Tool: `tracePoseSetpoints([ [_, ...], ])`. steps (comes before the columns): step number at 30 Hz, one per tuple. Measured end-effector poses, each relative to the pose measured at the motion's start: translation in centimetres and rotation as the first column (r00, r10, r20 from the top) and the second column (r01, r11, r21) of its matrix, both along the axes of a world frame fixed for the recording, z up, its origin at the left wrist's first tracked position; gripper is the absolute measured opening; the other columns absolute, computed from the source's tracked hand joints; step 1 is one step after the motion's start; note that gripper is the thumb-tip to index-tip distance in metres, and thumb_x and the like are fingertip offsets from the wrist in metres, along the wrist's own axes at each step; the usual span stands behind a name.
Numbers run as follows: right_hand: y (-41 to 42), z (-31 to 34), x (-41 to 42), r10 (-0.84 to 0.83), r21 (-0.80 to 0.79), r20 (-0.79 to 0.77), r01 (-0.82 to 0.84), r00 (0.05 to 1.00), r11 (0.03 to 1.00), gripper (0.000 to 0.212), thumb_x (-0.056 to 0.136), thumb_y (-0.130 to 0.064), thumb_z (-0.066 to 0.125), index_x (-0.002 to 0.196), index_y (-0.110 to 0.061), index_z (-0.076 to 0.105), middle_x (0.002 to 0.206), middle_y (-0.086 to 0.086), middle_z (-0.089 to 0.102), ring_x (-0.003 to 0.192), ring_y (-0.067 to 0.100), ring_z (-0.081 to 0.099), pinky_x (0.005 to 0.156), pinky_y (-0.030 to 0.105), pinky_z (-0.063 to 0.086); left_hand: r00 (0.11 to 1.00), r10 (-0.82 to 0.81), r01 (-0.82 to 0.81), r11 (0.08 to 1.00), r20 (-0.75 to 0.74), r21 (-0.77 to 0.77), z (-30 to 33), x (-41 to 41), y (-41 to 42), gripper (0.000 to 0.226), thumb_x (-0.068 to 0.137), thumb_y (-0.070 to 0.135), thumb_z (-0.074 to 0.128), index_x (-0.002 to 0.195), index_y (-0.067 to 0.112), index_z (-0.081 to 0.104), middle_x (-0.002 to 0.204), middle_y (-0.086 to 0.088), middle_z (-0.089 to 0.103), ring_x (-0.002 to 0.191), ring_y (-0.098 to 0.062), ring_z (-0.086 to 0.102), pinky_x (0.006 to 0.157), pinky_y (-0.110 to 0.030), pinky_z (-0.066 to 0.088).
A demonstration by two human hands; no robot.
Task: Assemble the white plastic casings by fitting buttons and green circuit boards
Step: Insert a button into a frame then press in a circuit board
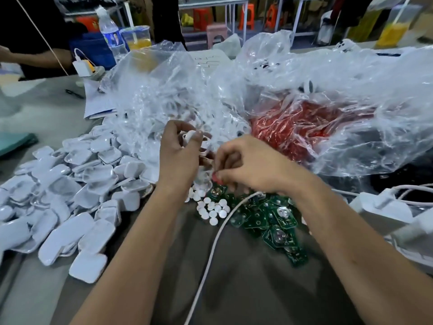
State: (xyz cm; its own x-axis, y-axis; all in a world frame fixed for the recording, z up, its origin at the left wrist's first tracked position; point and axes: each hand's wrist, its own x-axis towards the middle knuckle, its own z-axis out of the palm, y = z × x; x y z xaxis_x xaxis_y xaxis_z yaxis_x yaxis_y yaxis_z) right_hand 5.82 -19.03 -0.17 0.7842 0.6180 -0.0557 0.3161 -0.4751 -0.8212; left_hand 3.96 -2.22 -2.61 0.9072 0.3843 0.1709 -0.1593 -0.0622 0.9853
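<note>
The left hand (pixel 181 153) grips a white casing (pixel 191 135) above the table (pixel 58 106). The right hand (pixel 243 165), just beside and lower, pinches something small, perhaps a button; blur hides it. Loose buttons (pixel 214 208) and green circuit boards (pixel 269 219) lie directly beneath, nearest the right hand. Finished casings (pixel 70 195) crowd the left.

My left grip (pixel 181 148) holds a white plastic casing (pixel 189 136) upright. Finished white casings (pixel 70 195) lie heaped on the counter, left. Small round white buttons (pixel 212 208) sit near centre, beside a pile of green circuit boards (pixel 269 219).
</note>
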Motion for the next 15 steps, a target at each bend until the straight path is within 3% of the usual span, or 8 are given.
tracePoseSetpoints([
  [6, -0.5, -2.9, 1.8, -0.328, 0.243, -0.019, 0.323, 0.944, 0.915, 0.008, 0.088, -0.007, 0.082, 0.090, -0.012, 0.076, 0.074, 0.006, 0.076, 0.053, 0.017, 0.068, 0.047, 0.023, 0.052, 0.994, -0.105, 0.101, 0.990, 0.042, 0.102, -0.5, -0.3, 0.9, 0.011, 0.103, 0.008, 0.050, 0.103, 0.017, 0.055, 0.091, -0.003, 0.075, 0.052, -0.015, 0.058, 0.044, -0.022, 0.043],
  [12, 0.5, -3.9, 1.7, -0.431, 0.423, 0.142, 0.339, 0.891, 0.840, 0.019, 0.089, -0.004, 0.079, 0.099, -0.020, 0.083, 0.088, -0.009, 0.080, 0.074, 0.006, 0.075, 0.069, 0.020, 0.058, 0.969, -0.246, 0.244, 0.960, 0.002, 0.139, -0.3, 0.1, 1.1, 0.019, 0.106, 0.010, 0.050, 0.093, 0.007, 0.063, 0.088, -0.009, 0.072, 0.052, -0.019, 0.055, 0.047, -0.021, 0.043],
  [15, 0.6, -4.0, 1.3, -0.450, 0.488, 0.135, 0.336, 0.883, 0.806, 0.016, 0.089, -0.006, 0.081, 0.100, -0.018, 0.082, 0.086, -0.006, 0.080, 0.075, 0.010, 0.076, 0.068, 0.026, 0.059, 0.964, -0.263, 0.263, 0.927, -0.034, 0.267, -0.7, 0.3, 0.9, 0.014, 0.102, 0.016, 0.061, 0.089, 0.011, 0.065, 0.086, -0.007, 0.069, 0.053, -0.019, 0.059, 0.052, -0.030, 0.046],
])
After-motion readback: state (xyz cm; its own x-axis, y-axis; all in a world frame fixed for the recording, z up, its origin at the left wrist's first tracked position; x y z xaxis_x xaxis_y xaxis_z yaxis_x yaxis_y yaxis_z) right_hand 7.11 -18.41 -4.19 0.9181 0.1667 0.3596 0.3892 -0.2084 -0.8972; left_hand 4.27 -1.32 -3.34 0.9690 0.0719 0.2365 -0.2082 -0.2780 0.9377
